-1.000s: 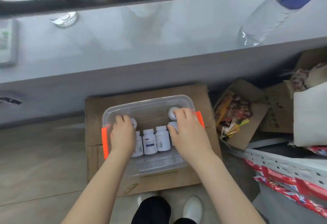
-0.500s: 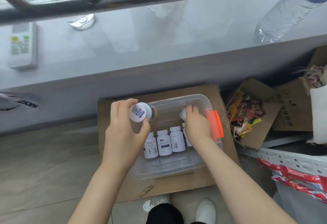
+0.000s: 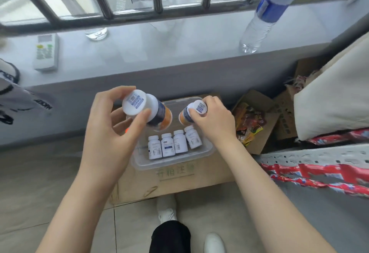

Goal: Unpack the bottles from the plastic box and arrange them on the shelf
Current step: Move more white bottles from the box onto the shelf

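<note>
The left hand (image 3: 105, 130) grips a bottle (image 3: 148, 110), the right hand (image 3: 216, 121) a second bottle (image 3: 191, 112), fingers (image 3: 139, 117) round the caps. Carry both from the box (image 3: 207, 149) to the far shelf (image 3: 179, 48) and stand them upright.

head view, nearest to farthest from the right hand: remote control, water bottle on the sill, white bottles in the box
1. white bottles: in the plastic box, just under the right hand
2. water bottle: on the sill, up and to the right
3. remote control: on the sill, far to the left
</note>
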